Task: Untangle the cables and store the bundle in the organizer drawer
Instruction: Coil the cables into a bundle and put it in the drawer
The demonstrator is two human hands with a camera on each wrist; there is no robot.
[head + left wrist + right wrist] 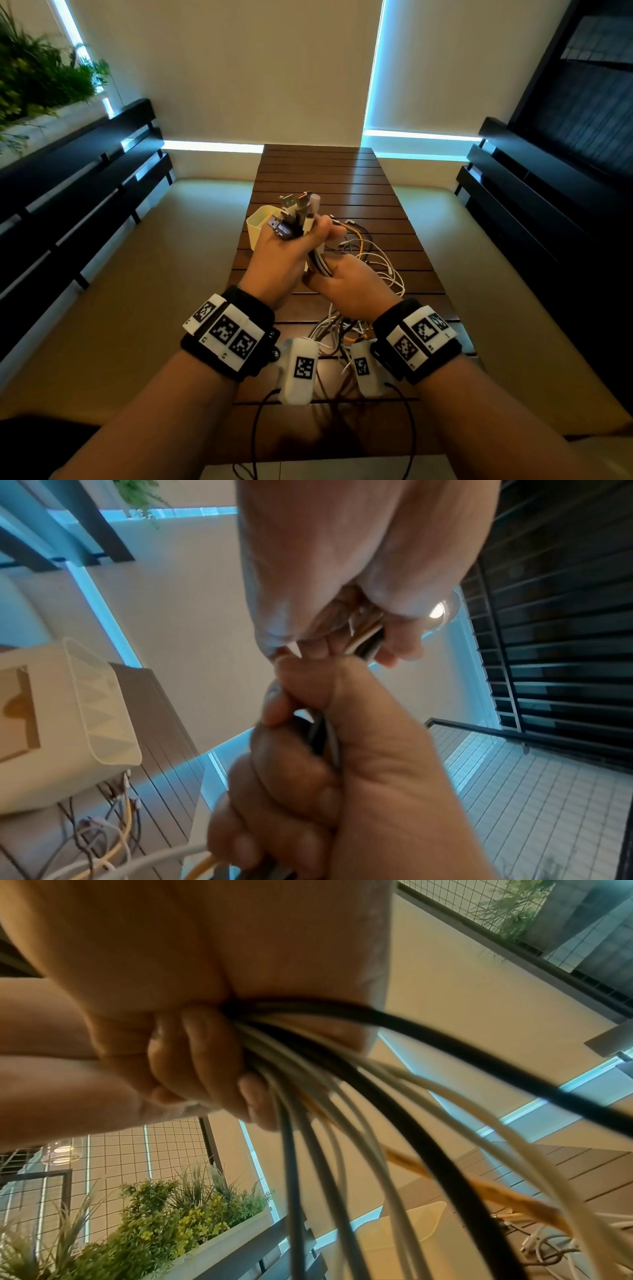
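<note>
I've got the left hand [279,255] fisted round the plug ends of the cables [368,270], right hand [349,284] fingers curled on the smooth white, black and braided yellow cords just below, loops trailing onto the slatted wooden desk [342,178] beside the cream plastic bin [257,222].

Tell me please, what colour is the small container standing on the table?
The container is pale cream, almost white; the head view shows it best.

Slatted wooden table [318,178]; dark benches [78,192] either side; planter greenery [37,75] far left
</note>
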